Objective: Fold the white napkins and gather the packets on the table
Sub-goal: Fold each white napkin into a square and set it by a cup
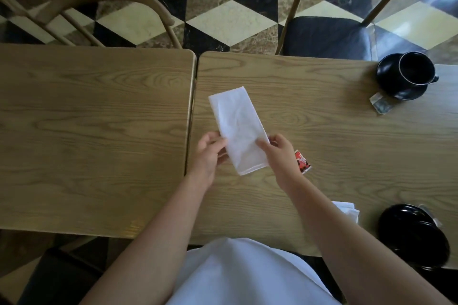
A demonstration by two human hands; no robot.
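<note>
A white napkin (238, 129), already folded into a long strip, is laid on the right-hand desk (322, 131), close to the seam with the neighbouring one. Its near end is pinched at the left edge by the left hand (208, 156) and at the right edge by the right hand (280, 153), fingers closed on the cloth. A red packet (302, 162) is seen just beside the right wrist, touching the desk. A greenish packet (381, 106) is tucked against the saucer of the black cup (414, 74). A second white napkin (347, 209), loosely bunched, is partly hidden behind the right forearm, near a black plate (414, 235).

The next fold could be spoiled if the two edges are lifted unevenly: the strip would likely skew and its layers slip apart. The red packet might be swept off by the forearm, since it lies so near.
</note>
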